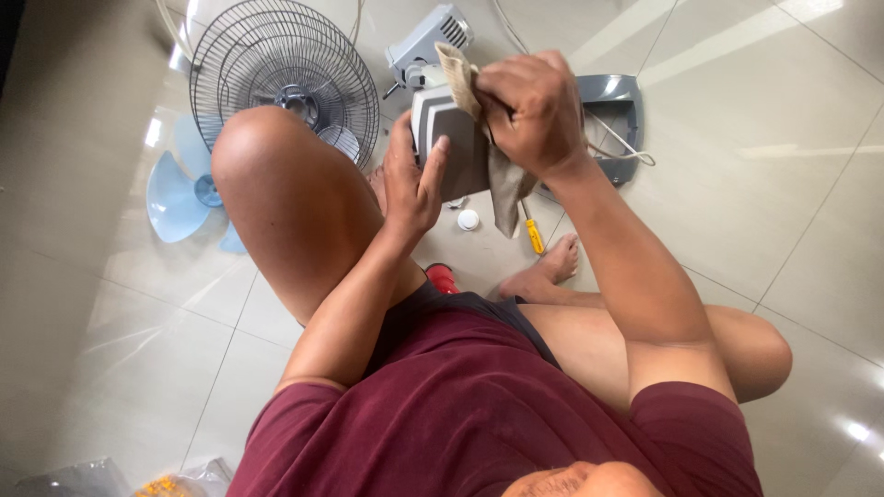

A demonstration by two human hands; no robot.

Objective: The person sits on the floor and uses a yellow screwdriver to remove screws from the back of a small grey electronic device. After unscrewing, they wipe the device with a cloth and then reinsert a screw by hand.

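I sit on a tiled floor with a grey fan housing part (447, 138) held up in front of me. My left hand (412, 179) grips its left side, fingers wrapped around the edge. Over the top of the part, my right hand (529, 109) presses a beige cloth (502, 179), whose loose end hangs down below the hand. Behind the part lies the grey fan motor head (428, 41).
A wire fan guard (281, 74) and a light blue fan blade (180, 193) lie at the left. A grey fan base (615, 106) with a cord, a yellow-handled screwdriver (533, 235), a small white cap (469, 220) and a red object (442, 276) lie near my feet.
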